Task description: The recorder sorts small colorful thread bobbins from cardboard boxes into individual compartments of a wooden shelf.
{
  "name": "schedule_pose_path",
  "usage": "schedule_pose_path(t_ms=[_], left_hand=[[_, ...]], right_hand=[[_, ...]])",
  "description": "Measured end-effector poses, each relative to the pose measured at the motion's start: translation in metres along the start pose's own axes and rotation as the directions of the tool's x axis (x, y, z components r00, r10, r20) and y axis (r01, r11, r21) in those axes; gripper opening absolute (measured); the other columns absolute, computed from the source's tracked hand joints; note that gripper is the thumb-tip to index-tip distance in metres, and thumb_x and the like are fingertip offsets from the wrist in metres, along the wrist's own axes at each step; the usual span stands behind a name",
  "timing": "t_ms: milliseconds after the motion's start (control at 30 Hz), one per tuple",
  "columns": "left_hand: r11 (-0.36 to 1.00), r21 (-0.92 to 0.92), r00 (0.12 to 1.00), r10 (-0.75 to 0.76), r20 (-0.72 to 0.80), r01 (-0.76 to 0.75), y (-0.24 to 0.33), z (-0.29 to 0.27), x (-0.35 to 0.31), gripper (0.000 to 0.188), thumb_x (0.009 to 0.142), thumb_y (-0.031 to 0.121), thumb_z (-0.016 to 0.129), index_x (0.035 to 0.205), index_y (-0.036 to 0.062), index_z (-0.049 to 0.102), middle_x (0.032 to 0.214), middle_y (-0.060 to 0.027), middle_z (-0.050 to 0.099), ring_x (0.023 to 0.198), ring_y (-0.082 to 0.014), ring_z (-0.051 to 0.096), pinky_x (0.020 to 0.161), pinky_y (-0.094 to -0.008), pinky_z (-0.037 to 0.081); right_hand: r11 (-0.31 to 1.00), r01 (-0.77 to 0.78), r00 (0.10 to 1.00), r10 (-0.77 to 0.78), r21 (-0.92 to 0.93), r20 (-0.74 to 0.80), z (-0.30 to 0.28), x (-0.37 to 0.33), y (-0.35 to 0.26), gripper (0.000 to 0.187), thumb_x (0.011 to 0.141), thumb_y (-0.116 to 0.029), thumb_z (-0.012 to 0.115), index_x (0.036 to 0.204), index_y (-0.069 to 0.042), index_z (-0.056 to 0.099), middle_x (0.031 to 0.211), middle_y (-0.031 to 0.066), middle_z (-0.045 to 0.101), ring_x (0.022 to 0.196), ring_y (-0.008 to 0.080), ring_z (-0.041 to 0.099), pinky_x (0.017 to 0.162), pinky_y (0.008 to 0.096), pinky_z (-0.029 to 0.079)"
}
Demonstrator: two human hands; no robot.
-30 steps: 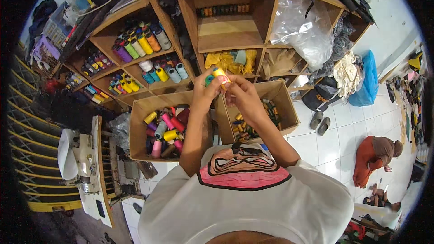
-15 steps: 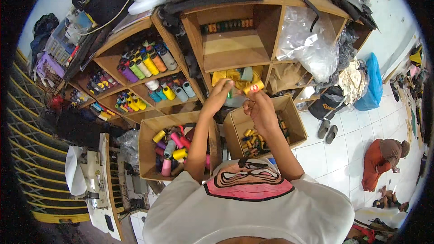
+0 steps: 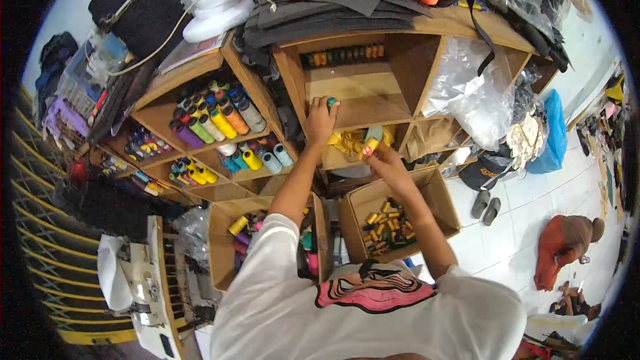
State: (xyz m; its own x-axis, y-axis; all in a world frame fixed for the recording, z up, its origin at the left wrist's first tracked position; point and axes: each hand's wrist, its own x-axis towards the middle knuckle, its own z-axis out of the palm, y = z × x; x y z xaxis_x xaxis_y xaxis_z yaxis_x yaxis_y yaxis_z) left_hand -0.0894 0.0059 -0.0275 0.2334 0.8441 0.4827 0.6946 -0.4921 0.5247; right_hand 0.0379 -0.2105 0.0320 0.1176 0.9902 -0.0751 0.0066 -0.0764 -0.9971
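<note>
Green spool (image 3: 331, 102) gripped by raised left hand (image 3: 321, 120) at shelf (image 3: 373, 112); right hand (image 3: 385, 160) holds orange spool (image 3: 367, 149)

Green spool (image 3: 331, 101) mostly hidden under left hand (image 3: 321, 120), grip unclear. Right hand (image 3: 386, 160) covers most of the yellow-orange spool (image 3: 368, 148), how many it holds can't tell. Small spools in the right cardboard box (image 3: 437, 190) too small to count; left cardboard box (image 3: 220, 240) partly hidden behind the arm.

Wooden shelf (image 3: 293, 87) and floor (image 3: 513, 227)
We saw thread cones (image 3: 213, 120) lining the cubbies, dark fabric (image 3: 333, 13) piled on top, two cardboard boxes (image 3: 440, 207) and sandals (image 3: 485, 205) below.
</note>
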Motion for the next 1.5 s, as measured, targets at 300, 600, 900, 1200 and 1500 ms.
schedule_pose_path(t_ms=[300,600,900,1200,1500], left_hand=[[0.962,0.251,0.994,-0.105,-0.016,0.106,-0.007,0.002,-0.002,0.035,0.09,0.033,0.057,0.101,0.0004,0.052,0.086,-0.0172,0.061,0.066,-0.0335,0.063,0.054,-0.04,0.052],[0.978,0.205,0.992,-0.009,-0.126,0.035,0.013,0.02,0.001,0.034,0.091,0.032,0.058,0.101,0.0001,0.05,0.073,-0.0173,0.06,0.045,-0.0268,0.058,0.041,-0.0361,0.048],[0.992,0.038,0.99,-0.116,-0.079,0.12,0.007,0.001,-0.005,0.037,0.083,0.021,0.064,0.112,0.0025,0.05,0.092,-0.0249,0.063,0.078,-0.0424,0.063,0.066,-0.0491,0.051],[0.996,0.084,0.988,-0.012,-0.151,0.025,-0.022,0.005,-0.015,0.045,0.079,0.014,0.064,0.118,0.0029,0.045,0.093,-0.0269,0.062,0.08,-0.0446,0.062,0.066,-0.0485,0.052],[0.997,0.041,0.998,-0.064,-0.022,0.065,-0.01,0.012,-0.013,0.044,0.082,0.03,0.064,0.114,0.0052,0.047,0.092,-0.0222,0.063,0.077,-0.0416,0.063,0.063,-0.047,0.052]], right_hand=[[0.95,0.311,0.946,-0.311,-0.016,-0.095,0.023,0.252,0.057,0.038,0.088,-0.034,0.062,0.09,0.003,0.06,0.072,0.0096,0.061,0.068,0.016,0.055,0.065,0.0352,0.048],[0.886,0.427,0.902,-0.432,-0.181,0.014,0.028,0.48,0.116,0.018,0.081,-0.014,0.067,0.085,0.0,0.057,0.072,0.0082,0.054,0.066,0.0211,0.051,0.069,0.0362,0.048],[0.365,0.122,0.855,-0.511,-0.923,-0.089,0.096,0.438,0.087,0.033,0.073,-0.023,0.069,0.093,0.002,0.064,0.091,0.0243,0.063,0.08,0.0367,0.063,0.073,0.0439,0.051],[0.486,0.394,0.732,-0.679,-0.78,-0.054,0.115,0.44,0.091,0.03,0.076,-0.015,0.066,0.1,0.002,0.064,0.099,0.0225,0.064,0.09,0.0405,0.061,0.079,0.0444,0.048],[0.473,0.184,0.86,-0.502,-0.862,-0.093,0.087,0.44,0.094,0.027,0.08,-0.02,0.064,0.095,0.002,0.064,0.084,0.0213,0.064,0.078,0.0316,0.063,0.074,0.0408,0.049]])
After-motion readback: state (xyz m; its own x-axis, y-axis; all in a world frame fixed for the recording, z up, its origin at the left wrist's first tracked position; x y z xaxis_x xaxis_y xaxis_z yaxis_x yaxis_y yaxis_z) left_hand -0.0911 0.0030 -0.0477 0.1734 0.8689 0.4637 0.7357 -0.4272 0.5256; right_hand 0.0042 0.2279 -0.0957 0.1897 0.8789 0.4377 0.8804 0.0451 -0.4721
